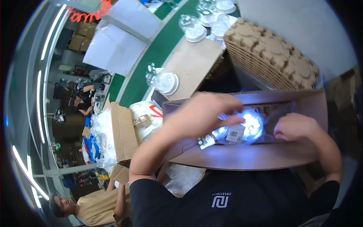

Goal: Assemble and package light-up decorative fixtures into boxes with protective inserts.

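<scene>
An open cardboard box (pixel 242 160) stands right in front of me. In it are a lit round lamp (pixel 254 126) glowing bluish white and a second lit lamp (pixel 220 132), both with clear plastic about them. A white label (pixel 234 133) shows between the two. My left hand (pixel 213 111), blurred, hovers over the lamps with thumb and fingers apart, and nothing shows in its grasp. To the right of the lamps, inside the box, my right hand (pixel 297 126) is closed with fingers curled in; whatever it may hold is hidden.
Moulded brown pulp trays (pixel 272 53) are stacked behind the box. A bagged white lamp (pixel 165 83) sits on the bench, with several more (pixel 194 30) farther back beside a green belt (pixel 162 49). Another carton (pixel 124 132) stands left. A co-worker (pixel 98 206) is at lower left.
</scene>
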Available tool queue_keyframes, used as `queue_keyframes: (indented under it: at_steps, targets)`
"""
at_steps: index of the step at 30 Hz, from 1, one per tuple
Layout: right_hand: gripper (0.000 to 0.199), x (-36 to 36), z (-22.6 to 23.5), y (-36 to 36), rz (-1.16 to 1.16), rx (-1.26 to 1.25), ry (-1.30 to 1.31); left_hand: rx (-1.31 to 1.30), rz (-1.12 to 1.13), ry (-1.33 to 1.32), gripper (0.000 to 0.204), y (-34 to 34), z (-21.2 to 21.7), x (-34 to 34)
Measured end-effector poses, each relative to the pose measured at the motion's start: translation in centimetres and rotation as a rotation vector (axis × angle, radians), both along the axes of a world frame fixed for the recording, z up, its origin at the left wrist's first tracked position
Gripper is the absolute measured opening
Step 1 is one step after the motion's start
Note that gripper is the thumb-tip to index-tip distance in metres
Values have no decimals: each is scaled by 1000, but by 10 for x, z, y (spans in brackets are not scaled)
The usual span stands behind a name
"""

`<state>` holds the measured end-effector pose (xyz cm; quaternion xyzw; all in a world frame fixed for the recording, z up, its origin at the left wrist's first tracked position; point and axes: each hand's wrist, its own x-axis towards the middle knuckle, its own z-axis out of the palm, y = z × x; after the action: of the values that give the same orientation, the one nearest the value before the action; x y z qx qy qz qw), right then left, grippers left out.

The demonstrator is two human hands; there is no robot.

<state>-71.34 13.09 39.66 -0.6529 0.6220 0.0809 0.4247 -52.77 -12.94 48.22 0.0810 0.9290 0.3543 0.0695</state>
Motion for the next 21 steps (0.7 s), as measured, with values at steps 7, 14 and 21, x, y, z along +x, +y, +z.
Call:
queue_keyframes:
  at_steps: [7,14,21]
  targets:
    - [11,11,62,36,-350,-538,-45,-441,1192,133,35,-293,-90,106]
    - [27,34,69,44,-665,-495,39,-533,1359,-175,43,-330,-203,101]
    - [29,45,68,36,-660,-485,30,-631,1365,-98,31,-339,-215,106]
